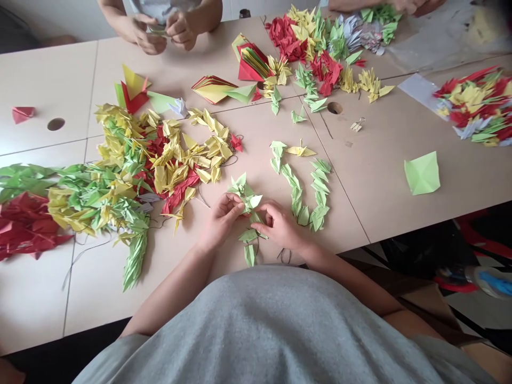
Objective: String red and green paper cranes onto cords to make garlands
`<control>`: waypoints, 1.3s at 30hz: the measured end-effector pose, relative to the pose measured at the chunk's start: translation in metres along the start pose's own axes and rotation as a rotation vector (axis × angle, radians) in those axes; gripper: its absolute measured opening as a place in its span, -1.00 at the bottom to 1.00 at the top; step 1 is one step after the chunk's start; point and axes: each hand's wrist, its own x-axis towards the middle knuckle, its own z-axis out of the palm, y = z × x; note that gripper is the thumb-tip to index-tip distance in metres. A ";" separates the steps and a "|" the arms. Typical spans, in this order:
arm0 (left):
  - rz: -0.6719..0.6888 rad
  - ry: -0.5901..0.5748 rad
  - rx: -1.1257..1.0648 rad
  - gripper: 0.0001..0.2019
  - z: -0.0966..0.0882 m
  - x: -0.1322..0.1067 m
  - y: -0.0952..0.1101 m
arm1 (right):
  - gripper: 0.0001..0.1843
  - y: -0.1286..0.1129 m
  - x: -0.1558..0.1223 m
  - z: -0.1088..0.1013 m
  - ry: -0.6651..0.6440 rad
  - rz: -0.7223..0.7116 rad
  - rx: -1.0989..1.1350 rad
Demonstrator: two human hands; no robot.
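Close in front of me, my left hand (224, 217) is closed, thumb and fingers pinching a cluster of light green folded paper cranes (250, 200). My right hand (280, 225) is curled just beside it, its thumb and fingers closed on another green paper crane (259, 229) of the same strand. One more green crane (249, 255) hangs below, resting on the table near my body. To the right lies a curved strand of green cranes (295, 189), with a single yellow crane (301, 151) at its top. The thread between my fingers is too fine to make out.
A big heap of yellow, green and red cranes (116, 181) covers the left. Stacked coloured paper (254, 61) and more cranes (286, 40) lie at the back. A green paper square (422, 173) and a binder clip (357, 124) are right. A co-worker's hands (164, 33) work opposite.
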 end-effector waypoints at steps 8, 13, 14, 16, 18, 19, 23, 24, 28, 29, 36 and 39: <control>-0.008 0.129 -0.088 -0.73 0.002 0.002 0.000 | -0.62 -0.002 -0.005 0.002 -0.076 0.042 -0.079; 0.057 0.132 -0.026 -0.72 0.002 0.002 -0.001 | -0.66 0.000 -0.004 -0.002 -0.062 0.123 0.065; 0.062 0.104 0.001 -0.70 0.002 0.001 -0.001 | -0.67 0.001 -0.004 -0.002 -0.055 0.136 0.098; 0.040 0.029 0.059 -0.62 0.004 -0.001 -0.002 | -0.69 0.003 -0.004 -0.001 -0.035 0.146 0.153; 0.000 -0.030 0.121 -0.49 0.007 -0.003 -0.003 | -0.69 0.005 -0.004 0.000 -0.021 0.137 0.185; -0.018 -0.040 0.151 -0.44 0.008 -0.004 -0.003 | -0.69 0.005 -0.005 0.001 -0.024 0.126 0.188; -0.036 -0.018 0.220 -0.37 0.011 -0.005 -0.003 | -0.58 0.003 -0.006 0.003 -0.038 0.055 0.078; -0.030 -0.018 0.222 -0.36 0.012 -0.005 -0.002 | -0.55 0.003 -0.006 0.003 -0.033 0.024 0.037; 0.021 0.018 0.294 -0.36 0.017 -0.006 0.001 | -0.44 0.002 -0.006 0.006 -0.052 -0.111 -0.055; 0.028 0.035 0.320 -0.37 0.018 -0.007 0.001 | -0.42 0.002 -0.006 0.006 -0.059 -0.132 -0.056; 0.030 0.125 0.198 -0.46 0.013 -0.005 0.001 | -0.51 0.005 -0.005 0.004 -0.003 -0.021 0.074; 0.029 0.181 0.107 -0.51 0.007 -0.002 0.002 | -0.54 0.004 -0.006 0.002 -0.009 0.044 0.114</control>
